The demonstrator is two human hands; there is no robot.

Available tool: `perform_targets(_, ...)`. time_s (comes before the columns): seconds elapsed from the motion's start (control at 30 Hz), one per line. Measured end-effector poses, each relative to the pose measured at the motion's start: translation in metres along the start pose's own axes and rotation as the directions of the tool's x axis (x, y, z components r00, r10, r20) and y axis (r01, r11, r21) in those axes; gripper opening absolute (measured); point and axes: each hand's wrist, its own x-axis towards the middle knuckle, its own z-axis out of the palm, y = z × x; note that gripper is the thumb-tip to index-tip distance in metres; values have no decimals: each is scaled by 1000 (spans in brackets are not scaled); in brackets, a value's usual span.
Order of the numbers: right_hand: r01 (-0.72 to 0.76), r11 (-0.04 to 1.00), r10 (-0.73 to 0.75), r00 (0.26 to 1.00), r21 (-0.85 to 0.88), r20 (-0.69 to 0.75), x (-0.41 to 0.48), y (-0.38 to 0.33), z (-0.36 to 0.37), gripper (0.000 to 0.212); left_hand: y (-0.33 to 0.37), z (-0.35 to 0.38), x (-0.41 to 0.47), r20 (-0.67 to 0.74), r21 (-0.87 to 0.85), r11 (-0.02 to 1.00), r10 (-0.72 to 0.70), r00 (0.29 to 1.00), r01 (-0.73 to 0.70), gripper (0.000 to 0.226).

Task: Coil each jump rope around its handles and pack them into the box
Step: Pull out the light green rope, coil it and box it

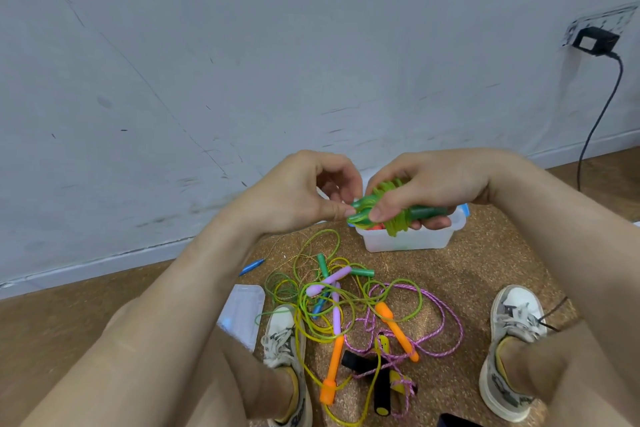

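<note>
Green glossy plastic jump rope (391,210), coiled around its handles, is gripped by the right hand (433,184); the left hand (304,194) pinches its end, above the translucent rectangular plastic box (408,239).

Scuffed grey-white wall (207,62) with pale skirting board (86,269); black adapter (594,40) in a wall socket, upper right, dark cable (601,114) hanging to the wooden floor (69,322); speckled cork mat (485,270); pair of white laced sneakers (516,322) on the mat, well apart.
</note>
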Motion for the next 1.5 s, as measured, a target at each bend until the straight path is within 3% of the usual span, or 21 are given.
perform_targets(0.17, 28, 998, -27, 1000, 52, -17, 0, 4, -4, 42, -4, -6, -2, 54, -218, 974, -52, 997, 62, 20)
perform_targets(0.27, 85, 980, -79, 996, 181, -43, 1, 8, -7, 33, -9, -4, 0, 61, -432, 898, -61, 996, 81, 20)
perform_targets(0.37, 134, 948, -124, 991, 289, -53, 3, 12, -9, 48, -13, -3, 3, -12, -579, 815, -36, 999, 22, 32)
perform_targets(0.43, 182, 919, -170, 983, 350, -63, 3, 13, -9, 41, -15, -3, 4, -28, -670, 742, -35, 999, 8, 40)
perform_targets(0.53, 231, 868, -208, 973, 440, -99, 3, 15, -8, 34, -16, 4, 7, -38, -727, 686, -41, 998, 1, 42)
perform_targets(0.6, 261, 827, -215, 965, 498, -149, 5, 16, -5, 36, -16, 10, 11, -129, -714, 700, -97, 987, -25, 43)
perform_targets(0.73, 360, 723, -158, 917, 590, -365, 12, 11, 5, 32, -12, 20, 21, -433, -535, 830, -108, 895, -158, 21)
perform_targets(0.8, 384, 679, -67, 881, 626, -468, 14, 8, 12, 20, -14, 25, 25, -556, -300, 938, -24, 831, -173, 24)
perform_targets(0.87, 380, 641, 29, 856, 667, -516, 16, 9, 17, 18, -17, 29, 29, -611, 71, 986, 165, 774, -154, 15)
perform_targets(0.93, 345, 620, 147, 831, 704, -537, 19, 14, 20, 24, -19, 31, 34, -534, 461, 885, 332, 778, -61, 11)
perform_targets(1.0, 316, 610, 249, 794, 727, -554, 22, 18, 22, 29, -16, 36, 44, -443, 600, 800, 314, 840, 17, 14)
perform_targets(1.03, 314, 614, 277, 773, 725, -570, 22, 21, 22, 31, -14, 38, 50, -429, 536, 844, 242, 870, 29, 15)
perform_targets(1.1, 317, 651, 305, 723, 690, -620, 23, 28, 18, 33, -9, 41, 67, -399, 198, 980, 49, 916, 34, 19)
perform_targets(1.2, 295, 704, 361, 635, 646, -683, 28, 46, 5, 35, 2, 46, 91, -132, -278, 957, -121, 984, 80, 28)
perform_targets(1.23, 286, 677, 386, 646, 678, -658, 31, 54, 0, 38, 2, 49, 98, -26, -343, 931, -140, 990, 122, 27)
perform_targets(1.3, 282, 532, 409, 740, 798, -534, 35, 69, -7, 40, -10, 61, 115, 65, -343, 923, -162, 985, 174, 23)
perform_targets(1.37, 244, 374, 397, 830, 895, -392, 38, 85, -16, 35, -32, 77, 135, 5, -290, 941, -182, 983, 175, 27)
perform_targets(1.4, 209, 342, 392, 855, 916, -341, 41, 94, -21, 33, -44, 84, 145, -35, -308, 933, -208, 978, 187, 28)
perform_targets(1.5, 54, 446, 433, 861, 893, -269, 59, 127, -41, 26, -79, 106, 172, -75, -460, 852, -319, 945, 252, 27)
